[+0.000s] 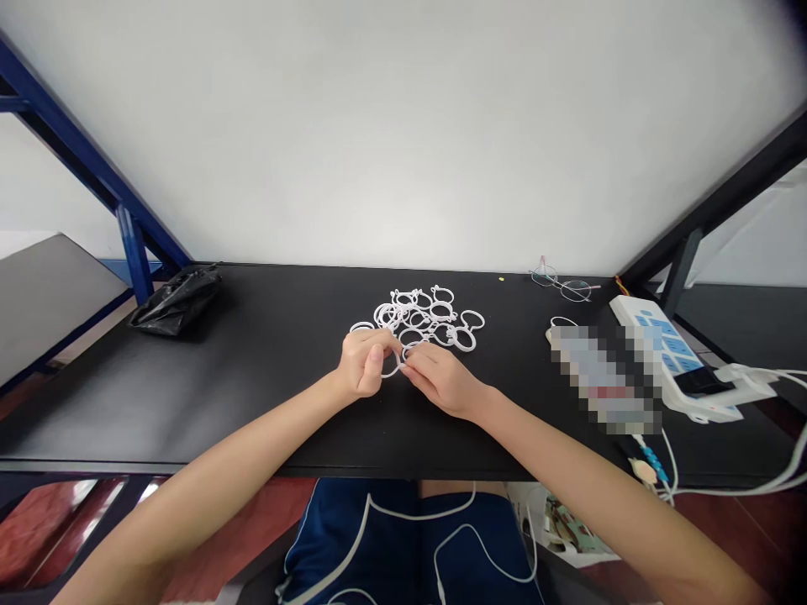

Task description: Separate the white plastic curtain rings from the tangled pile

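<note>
White ring [393, 371] held over the middle of the black tabletop [271, 378]

At the far left we see a blue metal frame [76, 134]; by its foot, on the tabletop's left end, lies a crumpled black plastic bag [177, 304], and we cannot tell what, if anything, is inside it; the left hand [366, 363] comes next, its fingers curled in and its thumb folded over, closed on one side of the white ring; behind both hands, on the tabletop, we have a loose pile of white rings [389, 316], many overlapping, several with a smaller loop joined on; the right hand [449, 380] faces the left one, its fingertips pinched together on the near edge of the same ring, just in front of the pile.

Below the table's near edge we find dark blue shorts [359, 546] with a white cable [485, 563] across them; farther right is a white printed package [571, 529], its contents and lettering beyond our reading; above, near the wall, lie thin-framed glasses [576, 291]; nearer to us is a slim object hidden by pixelation [605, 382], so we can read no label on it; at the far right a white power strip [677, 353] with blue socket panels carries a black adapter [699, 381] and a white plug [737, 382]; any markings there are too small for us to read.
</note>
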The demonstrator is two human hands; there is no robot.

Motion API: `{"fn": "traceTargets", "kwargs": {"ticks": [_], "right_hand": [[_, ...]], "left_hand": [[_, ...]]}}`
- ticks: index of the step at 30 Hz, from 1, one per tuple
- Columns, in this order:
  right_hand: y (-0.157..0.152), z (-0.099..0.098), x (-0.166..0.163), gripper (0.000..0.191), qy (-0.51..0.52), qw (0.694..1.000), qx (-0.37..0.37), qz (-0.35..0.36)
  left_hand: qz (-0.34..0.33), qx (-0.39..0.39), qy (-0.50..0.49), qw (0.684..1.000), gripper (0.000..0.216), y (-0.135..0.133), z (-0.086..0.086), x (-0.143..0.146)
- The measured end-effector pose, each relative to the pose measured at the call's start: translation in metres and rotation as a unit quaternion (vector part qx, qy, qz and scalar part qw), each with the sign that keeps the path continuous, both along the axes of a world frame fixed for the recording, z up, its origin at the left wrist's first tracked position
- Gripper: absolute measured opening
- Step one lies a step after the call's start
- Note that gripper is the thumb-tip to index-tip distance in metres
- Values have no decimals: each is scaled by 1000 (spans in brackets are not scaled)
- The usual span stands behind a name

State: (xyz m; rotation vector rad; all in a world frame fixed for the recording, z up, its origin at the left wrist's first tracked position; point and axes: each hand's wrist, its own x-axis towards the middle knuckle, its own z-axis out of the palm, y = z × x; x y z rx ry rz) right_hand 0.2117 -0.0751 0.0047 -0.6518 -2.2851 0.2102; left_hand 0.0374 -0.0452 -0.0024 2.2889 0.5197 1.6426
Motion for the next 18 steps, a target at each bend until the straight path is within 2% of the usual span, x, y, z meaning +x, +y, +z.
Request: {"fn": "traceTargets", "kwargs": {"ticks": [10, 18], "right_hand": [[2, 1, 6, 22, 38, 999, -29, -25], [3, -4, 9, 19, 77, 995, -47, -37]], "left_hand": [[30, 107, 49, 993, 43, 8, 6, -3], [22, 71, 63, 995, 19, 7, 9, -2]]}}
